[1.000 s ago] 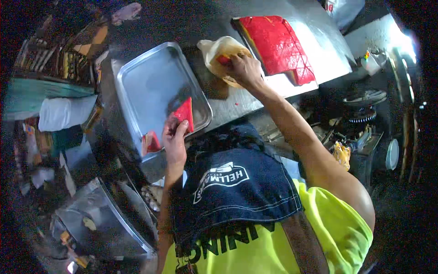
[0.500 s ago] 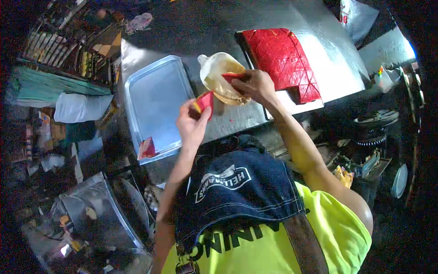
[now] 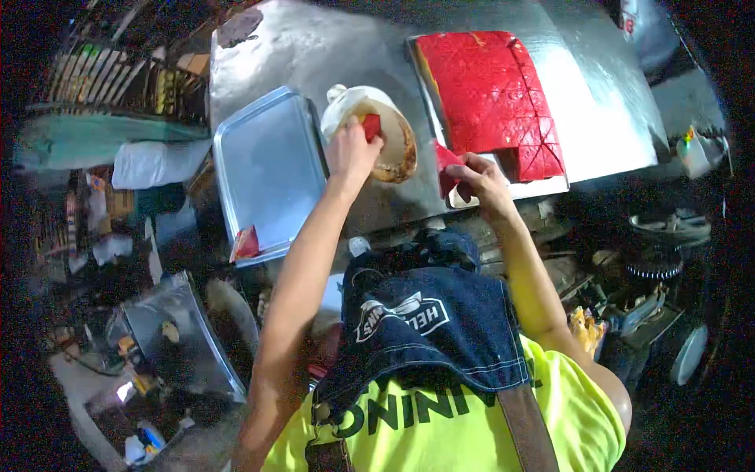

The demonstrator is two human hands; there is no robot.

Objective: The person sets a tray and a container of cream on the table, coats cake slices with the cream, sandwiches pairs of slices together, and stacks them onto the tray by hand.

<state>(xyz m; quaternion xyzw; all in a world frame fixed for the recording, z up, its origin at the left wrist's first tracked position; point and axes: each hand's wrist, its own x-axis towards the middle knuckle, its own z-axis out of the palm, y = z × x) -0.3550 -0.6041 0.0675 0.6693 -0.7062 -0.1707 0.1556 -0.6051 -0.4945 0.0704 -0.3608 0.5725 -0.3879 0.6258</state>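
My left hand (image 3: 354,157) reaches into a white jug-like bowl (image 3: 336,118) and pinches a red-topped piece of cake (image 3: 372,126) inside its mouth. Brown residue coats the bowl's near right rim. To the right, my right hand (image 3: 484,185) grips another red piece of cake (image 3: 447,167) by the near left corner of a tray. On that tray (image 3: 521,189) lies a large red-glazed slab cake (image 3: 487,94), scored with lines, with a notch at its near edge. One small red piece (image 3: 245,242) sits in the near left corner of a blue-grey tray (image 3: 267,165).
Everything stands on a shiny metal table (image 3: 393,206) whose near edge runs in front of me. A white cloth (image 3: 153,164) hangs at the left beside shelving. Below left is a metal container (image 3: 177,330). A white bottle (image 3: 698,156) stands at the far right.
My left hand has moved up and right into the bowl with its piece. My right hand has left the bowl, going right and down to the slab's tray, still holding a red piece.
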